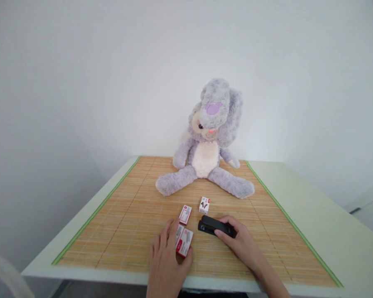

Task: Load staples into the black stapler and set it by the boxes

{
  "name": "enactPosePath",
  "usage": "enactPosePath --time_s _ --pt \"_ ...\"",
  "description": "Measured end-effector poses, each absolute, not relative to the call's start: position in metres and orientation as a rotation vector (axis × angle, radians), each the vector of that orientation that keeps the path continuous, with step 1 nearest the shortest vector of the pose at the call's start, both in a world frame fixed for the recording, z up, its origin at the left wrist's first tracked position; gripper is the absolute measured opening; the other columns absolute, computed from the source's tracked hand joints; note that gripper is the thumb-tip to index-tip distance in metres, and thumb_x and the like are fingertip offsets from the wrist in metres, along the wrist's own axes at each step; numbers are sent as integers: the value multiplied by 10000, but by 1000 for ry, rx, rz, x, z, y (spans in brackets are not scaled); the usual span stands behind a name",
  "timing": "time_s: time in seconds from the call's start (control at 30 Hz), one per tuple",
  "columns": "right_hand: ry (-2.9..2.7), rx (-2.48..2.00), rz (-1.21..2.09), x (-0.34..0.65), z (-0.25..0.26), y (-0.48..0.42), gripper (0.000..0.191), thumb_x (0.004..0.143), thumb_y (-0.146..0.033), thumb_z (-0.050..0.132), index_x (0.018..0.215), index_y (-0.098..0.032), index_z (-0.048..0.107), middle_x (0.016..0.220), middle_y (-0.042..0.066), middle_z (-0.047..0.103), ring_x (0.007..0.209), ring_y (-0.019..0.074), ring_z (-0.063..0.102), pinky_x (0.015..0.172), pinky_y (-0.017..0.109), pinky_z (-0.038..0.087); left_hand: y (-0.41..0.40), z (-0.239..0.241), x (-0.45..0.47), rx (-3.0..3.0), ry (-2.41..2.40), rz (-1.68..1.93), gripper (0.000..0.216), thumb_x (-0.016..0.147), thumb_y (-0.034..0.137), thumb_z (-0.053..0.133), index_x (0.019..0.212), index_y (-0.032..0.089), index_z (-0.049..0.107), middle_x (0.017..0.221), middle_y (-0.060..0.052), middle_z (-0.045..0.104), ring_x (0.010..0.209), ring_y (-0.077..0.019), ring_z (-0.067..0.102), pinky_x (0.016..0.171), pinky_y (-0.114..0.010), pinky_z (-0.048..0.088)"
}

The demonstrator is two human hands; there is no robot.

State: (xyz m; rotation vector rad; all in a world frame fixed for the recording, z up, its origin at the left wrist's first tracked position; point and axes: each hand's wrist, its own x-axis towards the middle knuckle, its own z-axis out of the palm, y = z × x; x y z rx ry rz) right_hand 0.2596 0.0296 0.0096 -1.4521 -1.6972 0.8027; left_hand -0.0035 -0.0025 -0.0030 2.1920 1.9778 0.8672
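We count two hands. Left hand (168, 256): fingers spread, thumb apart, at two staple boxes (185, 242), red and white, side by side, one partly covered; we can't tell if it grips either. Right hand (241, 242): thumb and fingers pinch one black stapler (216, 225) over the mat's near half, small pale mark at its front end. Just past the left fingertips, a third staple box (185, 214); farther, one white box (204, 205) with a dark clip-like picture. Lettering's too small for us to read. Bamboo mat (127, 231), green-edged, on a whitish table (295, 182). One grey plush rabbit (205, 159) sits behind, legs splayed; pale wall (112, 70) beyond.
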Motion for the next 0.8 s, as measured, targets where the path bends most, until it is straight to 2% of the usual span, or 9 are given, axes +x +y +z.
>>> enactPosePath --time_s 0.1,0.23,0.5,0.8 --pt "-1694 -1456 803 260 10 30 273 874 -477 694 1015 -243 704 1023 44 739 957 264 669 863 395 520 5 4 -2 2262 1925 804 736 871 296 603 1568 347 374 1580 -29 485 1175 -298 572 983 -474 466" --pt "-1700 -1456 794 260 9 29 278 878 -490 687 1015 -250 707 1017 41 738 948 266 672 843 394 519 12 2 -1 2363 1856 776 667 881 314 597 1528 389 453 1548 14 533 1052 -287 578 923 -474 479" --pt "-1706 -1468 790 261 7 29 303 878 -514 684 1026 -250 708 1021 49 737 952 273 671 857 408 521 13 -6 -16 2318 1957 755 617 921 344 569 1529 375 464 1552 16 529 1084 -290 547 948 -482 458" --pt "-1701 -1448 803 261 8 29 262 892 -473 684 1044 -261 703 1070 43 732 993 272 668 873 409 512 28 -8 -98 2167 2259 619 562 968 433 512 1524 374 461 1570 20 506 1141 -313 532 1009 -514 405"
